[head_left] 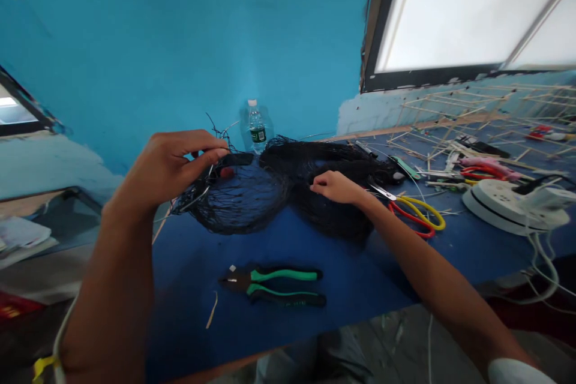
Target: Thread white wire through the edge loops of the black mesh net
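Note:
A heap of fine black netting (238, 201) spreads over the blue table, its left part opened into a loose mesh and its right part bunched thickly. My left hand (180, 162) is closed at the left end of the mesh, thumb and fingers pinching a short, flat black strip (238, 159). Below that strip a small reddish spot shows, too blurred to name. My right hand (335, 186) pinches the bunched netting near its middle. Pliers with green and black handles (281, 285) lie on the table in front of the netting.
A water bottle (256, 126) stands against the blue wall. Right of the netting lie scissors with red and yellow handles (416, 216), a green-handled cutter (406, 167) and a white round device (513, 207) with cords. Thin stick frames (468, 108) fill the far right.

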The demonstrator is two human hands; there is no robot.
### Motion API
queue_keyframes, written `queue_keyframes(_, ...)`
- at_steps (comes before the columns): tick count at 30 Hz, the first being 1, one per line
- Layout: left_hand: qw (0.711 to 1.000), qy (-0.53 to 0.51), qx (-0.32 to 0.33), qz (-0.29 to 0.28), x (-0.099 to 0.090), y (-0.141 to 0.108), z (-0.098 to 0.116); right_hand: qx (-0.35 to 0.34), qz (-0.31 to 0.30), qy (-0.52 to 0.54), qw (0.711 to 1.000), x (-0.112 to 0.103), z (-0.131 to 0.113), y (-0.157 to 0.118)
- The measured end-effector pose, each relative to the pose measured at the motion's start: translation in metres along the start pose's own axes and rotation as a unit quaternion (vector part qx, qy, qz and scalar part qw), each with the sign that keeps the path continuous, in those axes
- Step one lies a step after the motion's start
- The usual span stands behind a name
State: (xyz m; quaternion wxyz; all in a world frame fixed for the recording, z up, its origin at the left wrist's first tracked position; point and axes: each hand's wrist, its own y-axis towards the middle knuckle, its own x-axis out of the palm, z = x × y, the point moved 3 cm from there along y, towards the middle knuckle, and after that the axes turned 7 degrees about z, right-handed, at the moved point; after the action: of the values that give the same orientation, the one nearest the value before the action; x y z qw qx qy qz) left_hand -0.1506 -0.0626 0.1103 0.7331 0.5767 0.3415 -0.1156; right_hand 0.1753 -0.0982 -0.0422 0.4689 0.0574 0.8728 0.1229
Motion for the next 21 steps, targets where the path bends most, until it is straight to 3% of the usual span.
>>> queue_keyframes(6,1.0,0.009,0.001,-0.003,-0.002,0.0,-0.001,-0.01,-0.004,0.113,0.994,-0.041,-0.004,-0.007)
queue_keyframes(8,1.0,0.003,-0.001,-0.009,-0.002,-0.001,-0.002,-0.026,0.001,0.206,0.978,-0.061,-0.016,-0.01)
queue_keyframes(11,1.0,0.001,0.017,-0.013,-0.001,-0.001,-0.003,-0.078,0.051,0.398,0.913,-0.099,-0.044,-0.014)
queue_keyframes(15,0.999,-0.005,0.034,-0.026,0.003,0.0,0.001,-0.132,0.08,0.509,0.847,-0.142,-0.091,-0.015)
queue_keyframes(18,0.998,-0.02,0.04,-0.038,0.005,0.002,0.009,-0.105,0.064,0.524,0.843,-0.15,-0.122,-0.01)
queue_keyframes(21,0.996,-0.037,0.056,-0.059,0.006,0.003,0.018,-0.087,0.043,0.494,0.864,-0.136,-0.144,-0.002)
